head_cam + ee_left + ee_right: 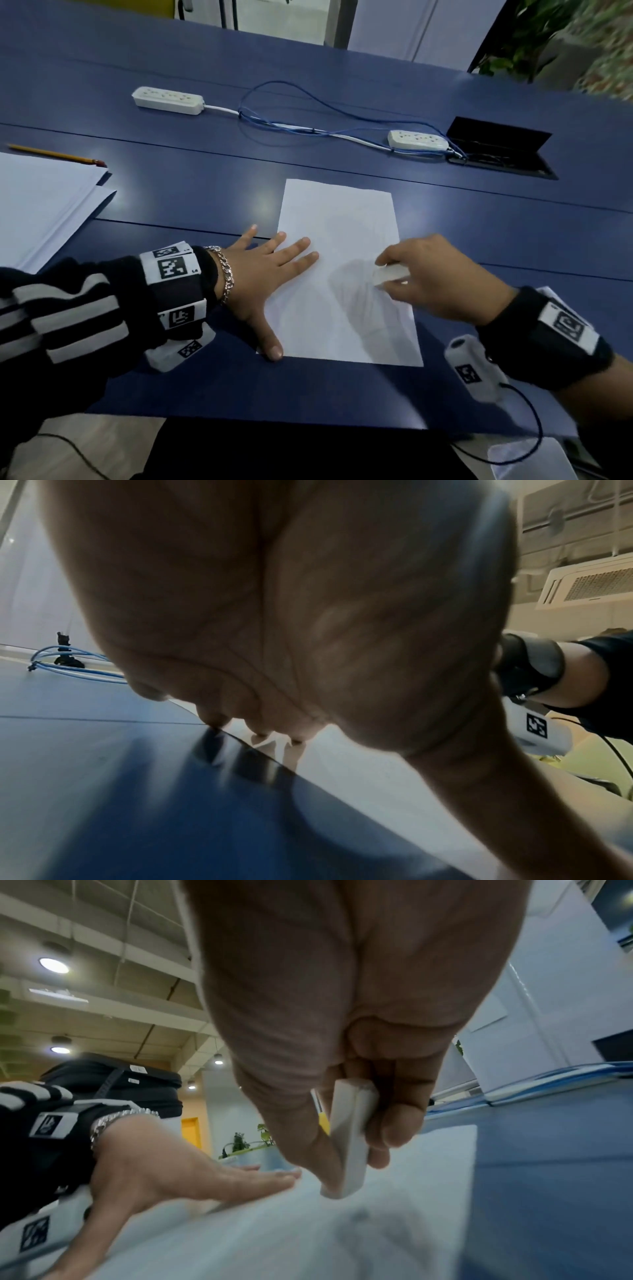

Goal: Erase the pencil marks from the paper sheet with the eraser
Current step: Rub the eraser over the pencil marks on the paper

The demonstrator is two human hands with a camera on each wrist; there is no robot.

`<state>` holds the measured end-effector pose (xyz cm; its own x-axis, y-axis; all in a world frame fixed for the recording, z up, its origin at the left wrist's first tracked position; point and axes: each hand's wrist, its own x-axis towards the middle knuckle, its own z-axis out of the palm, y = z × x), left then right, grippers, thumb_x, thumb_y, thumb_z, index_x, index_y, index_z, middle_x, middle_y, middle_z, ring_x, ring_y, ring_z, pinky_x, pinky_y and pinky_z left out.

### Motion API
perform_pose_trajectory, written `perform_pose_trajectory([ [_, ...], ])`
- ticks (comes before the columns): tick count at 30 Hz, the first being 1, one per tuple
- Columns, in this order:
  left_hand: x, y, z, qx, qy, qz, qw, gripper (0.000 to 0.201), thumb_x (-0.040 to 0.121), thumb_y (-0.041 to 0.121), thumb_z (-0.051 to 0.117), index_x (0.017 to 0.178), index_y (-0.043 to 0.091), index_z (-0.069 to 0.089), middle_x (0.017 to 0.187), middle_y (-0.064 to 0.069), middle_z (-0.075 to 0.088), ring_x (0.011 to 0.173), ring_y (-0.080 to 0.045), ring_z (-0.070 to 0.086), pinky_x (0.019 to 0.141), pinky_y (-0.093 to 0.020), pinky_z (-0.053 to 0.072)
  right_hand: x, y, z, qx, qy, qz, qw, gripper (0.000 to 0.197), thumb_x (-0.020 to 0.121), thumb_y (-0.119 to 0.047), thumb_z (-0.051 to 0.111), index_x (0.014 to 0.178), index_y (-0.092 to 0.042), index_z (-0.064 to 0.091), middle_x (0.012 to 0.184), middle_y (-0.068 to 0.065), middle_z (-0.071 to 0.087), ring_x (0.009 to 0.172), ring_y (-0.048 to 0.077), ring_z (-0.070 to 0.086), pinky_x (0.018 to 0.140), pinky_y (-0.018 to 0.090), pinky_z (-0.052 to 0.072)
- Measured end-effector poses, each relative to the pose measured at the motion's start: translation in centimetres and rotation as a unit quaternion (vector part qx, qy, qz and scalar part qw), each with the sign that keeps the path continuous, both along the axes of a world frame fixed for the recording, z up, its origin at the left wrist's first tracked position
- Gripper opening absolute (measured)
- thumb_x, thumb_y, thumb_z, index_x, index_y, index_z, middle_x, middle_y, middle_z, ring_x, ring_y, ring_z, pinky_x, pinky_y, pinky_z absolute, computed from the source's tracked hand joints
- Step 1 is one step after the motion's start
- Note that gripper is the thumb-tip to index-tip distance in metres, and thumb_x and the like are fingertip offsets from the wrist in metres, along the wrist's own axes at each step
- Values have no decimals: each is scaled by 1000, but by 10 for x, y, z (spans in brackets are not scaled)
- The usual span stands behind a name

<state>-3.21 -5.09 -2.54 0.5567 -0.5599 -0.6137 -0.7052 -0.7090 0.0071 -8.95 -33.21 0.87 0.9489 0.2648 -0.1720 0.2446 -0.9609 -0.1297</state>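
Left hand [260, 274] nearest, flat and spread, fingers straight, pressing the left edge of the paper sheet [342, 240] with thumb down at the near-left corner; holds nothing, just pins. Sheet lies on the blue table [513, 240], centre, long side running near to far. Faint pencil marks [363, 301] in the near-right part, hard to read. Right hand [442, 277] to the right of those, thumb and fingers pinching the white eraser [388, 275] by its long sides; wrist view shows the eraser's lower end just above or touching the sheet, cannot tell which. Handling guess: sheet is thin, light and floppy, likely to crease or skate if rubbed without that pin, so keep the flat hand close to the rubbed spot and stroke away from it. Eraser looks small, light, slightly soft and grippy; hold low on the sides for pressure. Far left: stack of paper [41, 198] with a pencil [58, 156] beyond it. Far side: two power strips [168, 100] joined by blue cables [308, 113], and an open cable hatch [500, 150] far right.
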Motion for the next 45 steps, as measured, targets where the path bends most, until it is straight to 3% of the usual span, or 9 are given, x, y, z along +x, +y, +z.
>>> perform_pose_trajectory([
  [6,-11,12,15,-20,55,-14,998,134,68,93,59,158,41,-26,162,19,-36,154,-15,-27,125,-54,-16,-36,-6,-7,36,43,47,997,28,89,-40,66,116,-34,68,106,-18,64,94,2,57,84,21,49],
  [10,-20,6,18,-87,36,-10,995,126,75,89,57,162,36,-18,165,14,-33,155,-11,-25,127,-42,-13,-34,1,2,28,63,86,994,24,89,-41,65,113,-36,66,105,-17,61,90,2,55,83,22,49],
  [20,-3,-23,-7,-43,1,-15,999,152,59,94,66,157,32,-32,165,8,-37,156,-24,-26,124,-60,-12,13,31,-13,13,-2,72,997,31,88,-41,64,114,-24,68,102,-4,61,98,22,59,84,36,49],
  [25,-3,-27,-6,-11,-4,-20,1000,156,54,96,65,153,33,-37,162,7,-42,154,-28,-29,122,-65,-13,-26,45,-10,13,66,211,975,23,96,-37,56,111,-23,68,98,-3,57,85,18,57,75,29,50],
  [30,-3,-28,-6,2,-4,-22,1000,158,52,98,65,152,33,-39,163,8,-41,155,-28,-28,120,-71,-11,14,31,-8,-11,2,106,994,22,87,-33,58,101,-17,67,94,1,55,89,27,60,77,40,50],
  [35,-4,-29,-7,3,-10,-24,1000,159,51,98,65,153,32,-38,163,6,-42,155,-28,-29,120,-71,-11,-30,55,-11,9,50,219,974,17,88,-27,58,97,-17,68,92,0,56,83,21,57,73,32,49],
  [38,-4,-29,-6,1,-10,-23,1000,159,52,98,65,153,32,-37,164,6,-41,155,-28,-27,120,-70,-12,-7,44,-5,17,60,185,981,17,90,-36,56,97,-26,67,91,-6,52,83,17,57,75,32,49],
  [41,-5,-30,-5,4,-13,-25,1000,159,52,98,65,153,30,-38,164,6,-40,156,-28,-26,120,-69,-11,5,40,-5,11,-15,138,990,19,86,-30,61,100,-19,68,91,0,56,85,25,60,72,34,48],
  [45,-6,-31,-3,13,-20,-28,999,159,53,96,66,154,30,-37,164,5,-41,155,-29,-27,121,-69,-10,-36,61,-8,-9,12,209,978,14,90,-21,59,97,-15,69,89,1,58,79,20,56,67,28,47],
])
